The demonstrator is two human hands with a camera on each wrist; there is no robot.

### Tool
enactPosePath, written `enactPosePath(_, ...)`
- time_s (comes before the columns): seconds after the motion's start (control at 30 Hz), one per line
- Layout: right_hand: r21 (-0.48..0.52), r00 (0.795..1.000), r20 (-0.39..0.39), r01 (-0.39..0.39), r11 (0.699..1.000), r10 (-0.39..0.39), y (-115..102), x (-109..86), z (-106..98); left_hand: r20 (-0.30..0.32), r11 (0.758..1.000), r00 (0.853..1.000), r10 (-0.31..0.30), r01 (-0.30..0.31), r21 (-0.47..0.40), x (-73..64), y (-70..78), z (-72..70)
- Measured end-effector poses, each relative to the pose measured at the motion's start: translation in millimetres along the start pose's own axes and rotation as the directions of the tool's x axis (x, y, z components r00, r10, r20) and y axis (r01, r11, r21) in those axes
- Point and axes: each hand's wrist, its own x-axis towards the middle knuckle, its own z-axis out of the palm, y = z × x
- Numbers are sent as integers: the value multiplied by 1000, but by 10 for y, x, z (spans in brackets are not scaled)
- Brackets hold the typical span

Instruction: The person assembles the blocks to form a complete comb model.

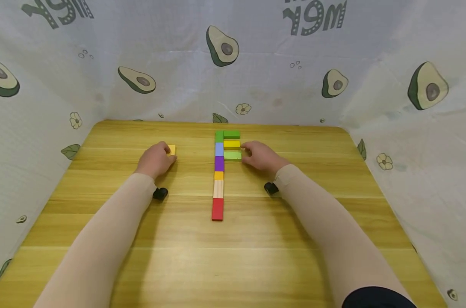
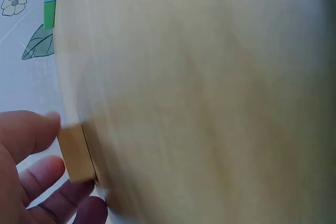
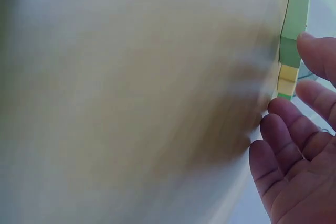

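On the wooden table, my left hand (image 1: 156, 160) pinches a small yellow-orange block (image 1: 172, 149) between thumb and fingers, left of the row of blocks. The left wrist view shows this block (image 2: 77, 153) against the fingertips. My right hand (image 1: 263, 157) lies just right of a yellow block (image 1: 231, 144) and a light green block (image 1: 232, 156), fingers loosely bent and holding nothing. In the right wrist view its thumb is close to the light green block (image 3: 294, 11); whether it touches is unclear. A green block (image 1: 231, 134) lies above the yellow one.
A straight column runs toward me: green block (image 1: 219, 136), blue block (image 1: 219, 149), purple block (image 1: 219, 163), orange block (image 1: 219, 176), plain wood block (image 1: 218, 188) and red block (image 1: 217, 209). Avocado-print cloth (image 1: 179, 98) surrounds the wooden table (image 1: 217, 265) at the back and sides.
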Motion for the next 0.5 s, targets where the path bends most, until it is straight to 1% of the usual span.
enactPosePath(0.17,5,1000,8,12,1000,-12,-14,80,-10,-1,1000,1000,-19,19,-7,8,-13,-15)
enactPosePath(0.3,16,1000,11,19,1000,-19,-22,93,-10,-34,1000,999,-11,10,-20,-21,-48,-35)
enactPosePath(0.4,18,1000,8,28,999,-28,-19,94,-7,-66,998,998,25,-29,-59,-53,-39,-43)
enactPosePath(0.5,10,999,5,38,999,-38,-7,96,0,-79,990,993,92,-99,-96,-93,48,-22)
